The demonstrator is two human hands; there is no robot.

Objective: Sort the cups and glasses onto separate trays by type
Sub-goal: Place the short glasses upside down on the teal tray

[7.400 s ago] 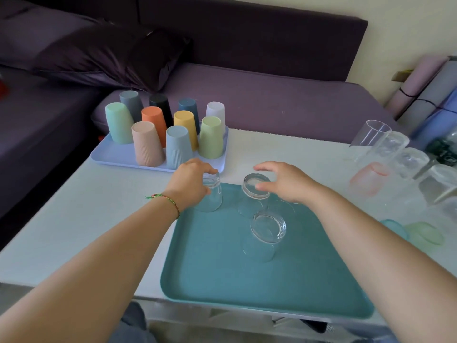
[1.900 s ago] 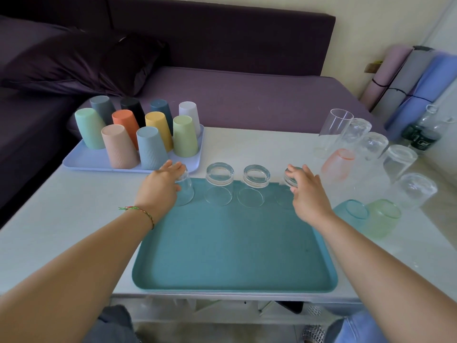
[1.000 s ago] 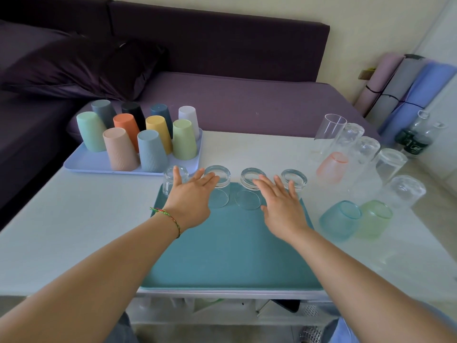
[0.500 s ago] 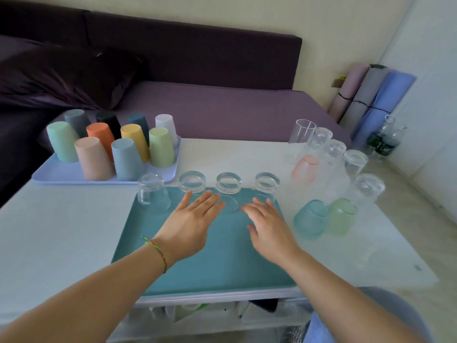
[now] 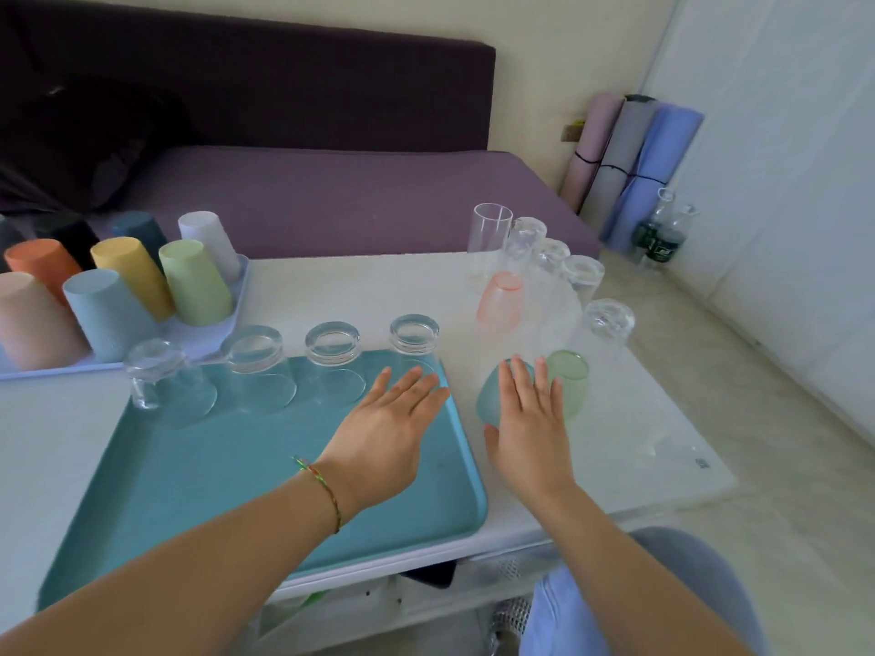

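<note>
Mid-frame, four upturned clear glasses (image 5: 332, 344) line the far edge of the teal tray (image 5: 213, 466). The left hand (image 5: 384, 435) is flat over the tray's right side. The right hand (image 5: 526, 430) — fingers straight — reaches over a teal glass (image 5: 488, 401) just right of the tray, beside a green glass (image 5: 572, 377).

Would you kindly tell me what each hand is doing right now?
Left hand: open, above the teal tray.
Right hand: open, fingers over the teal glass.

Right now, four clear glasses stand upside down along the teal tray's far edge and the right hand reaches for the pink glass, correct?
One slip: the head view shows the right hand at the blue glass, not the pink glass. The rest holds.
</note>
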